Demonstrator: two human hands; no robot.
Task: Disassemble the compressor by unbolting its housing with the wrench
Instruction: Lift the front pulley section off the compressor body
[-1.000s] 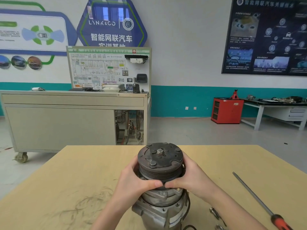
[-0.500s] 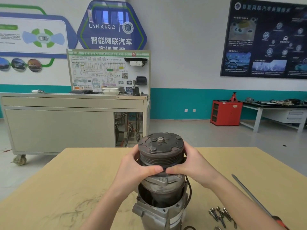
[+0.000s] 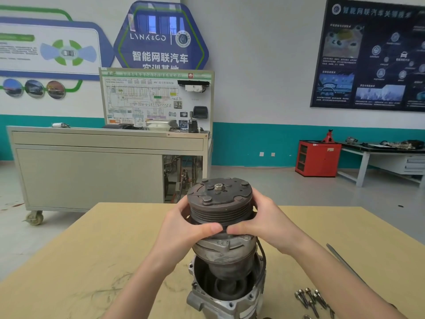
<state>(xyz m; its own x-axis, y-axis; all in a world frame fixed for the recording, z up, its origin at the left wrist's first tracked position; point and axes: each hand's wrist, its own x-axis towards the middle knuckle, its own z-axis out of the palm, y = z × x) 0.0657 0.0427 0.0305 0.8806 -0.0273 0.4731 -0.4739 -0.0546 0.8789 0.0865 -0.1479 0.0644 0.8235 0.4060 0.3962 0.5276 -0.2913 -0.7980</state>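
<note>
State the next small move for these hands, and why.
Probably lift the clutch pulley assembly straight up, clear of the housing: the left hand and right hand grip it, its lower body sits inside the housing mouth, and the bolts lie loose on the table.

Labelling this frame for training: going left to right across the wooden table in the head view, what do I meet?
left hand → compressor pulley → right hand → loose bolts → metal shaft
</note>
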